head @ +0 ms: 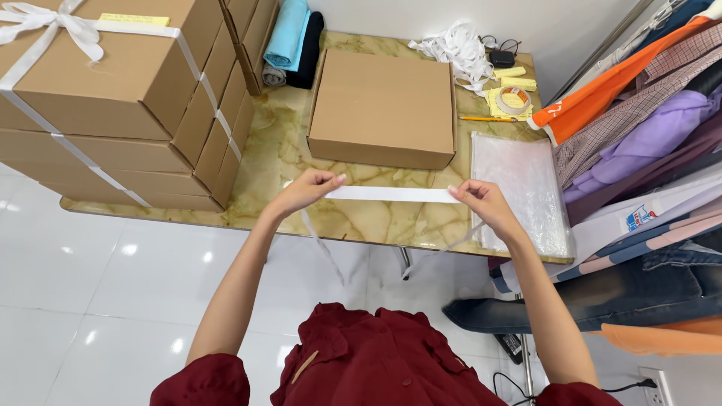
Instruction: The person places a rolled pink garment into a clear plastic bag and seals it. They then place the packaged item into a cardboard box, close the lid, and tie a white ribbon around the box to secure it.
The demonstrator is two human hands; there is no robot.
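My left hand (pixel 307 189) pinches one end of a white ribbon (pixel 395 194), thumb & fingers pressed together on it; my right hand (pixel 477 201) pinches the other end the same way; ribbon stretched flat & level betw. the two, held above the table's (pixel 278 162) near edge; loose tails hang down from both hands past that edge.

Closed brown box (pixel 382 107) sits at table centre, just behind the ribbon, not touching it; flaps shut, no ribbon on it.

Left end of table: stack of boxes (pixel 113 105), each tied w/ white ribbon; top one has a bow (pixel 64 26) & a yellow note (pixel 134 19).

Far edge, left of centre: folded cloths (pixel 295 41), light blue & black, stood beside the stack.

Far right corner: heap of loose ribbon (pixel 455 46), tape roll (pixel 514 99), yellow notes (pixel 511 77), pencil (pixel 487 119), small dark device (pixel 501 57).

Right edge: clear plastic bags (pixel 523 192) lying flat, near my right hand; cannot tell if touching.

Off table, right: hanging clothes (pixel 647 128), mixed colours; white tiled floor (pixel 113 293) below.
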